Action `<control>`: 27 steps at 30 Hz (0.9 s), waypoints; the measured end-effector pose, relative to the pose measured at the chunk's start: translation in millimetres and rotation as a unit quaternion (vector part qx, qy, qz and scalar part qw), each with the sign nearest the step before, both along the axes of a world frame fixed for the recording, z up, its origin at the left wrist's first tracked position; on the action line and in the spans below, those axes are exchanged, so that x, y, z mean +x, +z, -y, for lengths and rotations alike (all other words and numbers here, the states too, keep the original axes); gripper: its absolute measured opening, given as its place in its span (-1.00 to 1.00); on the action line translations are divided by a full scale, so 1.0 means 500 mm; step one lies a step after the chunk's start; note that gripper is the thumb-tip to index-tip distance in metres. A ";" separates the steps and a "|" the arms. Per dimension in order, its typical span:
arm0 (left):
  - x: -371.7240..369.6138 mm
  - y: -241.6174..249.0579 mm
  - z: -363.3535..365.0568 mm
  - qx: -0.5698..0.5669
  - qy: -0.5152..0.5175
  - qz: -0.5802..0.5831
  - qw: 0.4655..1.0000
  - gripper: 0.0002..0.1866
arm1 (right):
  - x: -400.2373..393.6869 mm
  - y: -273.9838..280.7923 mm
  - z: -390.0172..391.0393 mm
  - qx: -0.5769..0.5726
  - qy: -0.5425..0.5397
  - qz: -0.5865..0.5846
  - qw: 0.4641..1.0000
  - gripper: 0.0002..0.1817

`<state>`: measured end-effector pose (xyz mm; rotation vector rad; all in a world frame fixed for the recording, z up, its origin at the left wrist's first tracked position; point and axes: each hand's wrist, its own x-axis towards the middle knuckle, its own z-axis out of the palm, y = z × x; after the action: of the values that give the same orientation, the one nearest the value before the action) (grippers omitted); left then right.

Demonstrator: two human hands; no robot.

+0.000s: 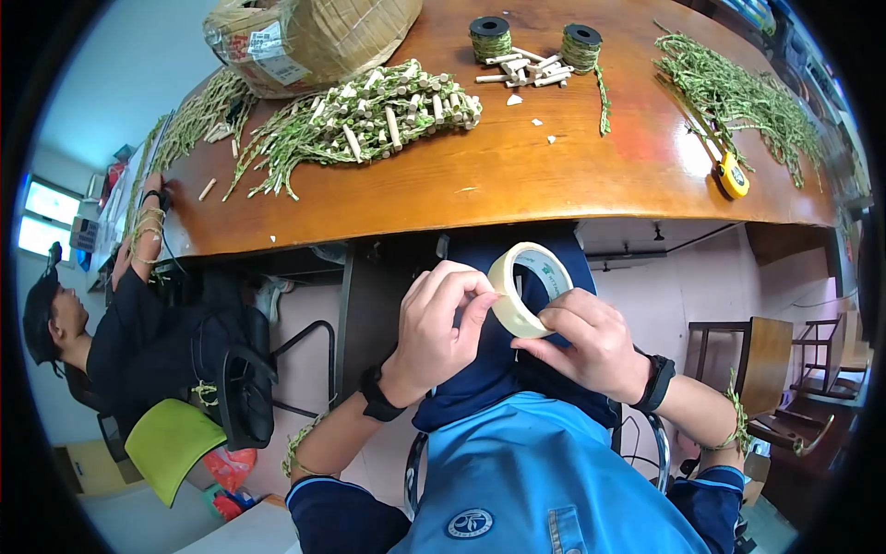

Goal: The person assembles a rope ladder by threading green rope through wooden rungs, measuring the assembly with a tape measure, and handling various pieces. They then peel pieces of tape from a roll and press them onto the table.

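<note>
A roll of cream-coloured tape (519,320) is held up over my lap, in front of the table edge. My right hand (598,340) grips its right side, with the thumb below and the fingers at the rim. At the roll's left edge, my left hand (437,319) is closed in a pinch of thumb and forefinger. Whether a loose tape end lies between those fingertips is too small to tell. Printed lettering shows on the inside of the core. Both wrists wear black bands, and green twine is wound round both forearms.
On the wooden table (517,189) lie a heap of green twine with short wooden pegs (392,115), a taped cardboard box (314,42), two twine spools (490,42), loose pegs (531,69), more twine (729,88) and a yellow tape measure (732,175). Another person (138,342) sits at the left.
</note>
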<state>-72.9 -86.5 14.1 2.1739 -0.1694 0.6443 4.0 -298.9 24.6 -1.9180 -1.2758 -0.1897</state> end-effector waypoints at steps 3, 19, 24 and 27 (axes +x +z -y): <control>0.001 0.008 -0.009 0.009 -0.004 -0.014 1.000 -0.91 | 0.004 0.000 0.001 -0.005 0.007 -0.030 1.000 -0.63; -0.021 0.005 0.011 -0.098 -0.026 -0.029 0.994 -0.70 | -0.009 -0.012 0.015 -0.003 0.019 -0.031 0.999 -0.62; -0.015 -0.007 0.018 -0.112 0.004 0.005 0.994 -0.85 | -0.014 -0.008 0.014 0.003 0.015 -0.010 1.000 -0.62; -0.012 -0.009 0.017 -0.084 0.014 -0.003 0.996 -0.91 | -0.017 -0.009 0.013 0.007 0.011 -0.018 1.000 -0.62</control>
<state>-79.1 -94.8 9.5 2.0198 -0.0793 0.6445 -4.4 -305.5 20.1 -1.8875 -1.2673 -0.1520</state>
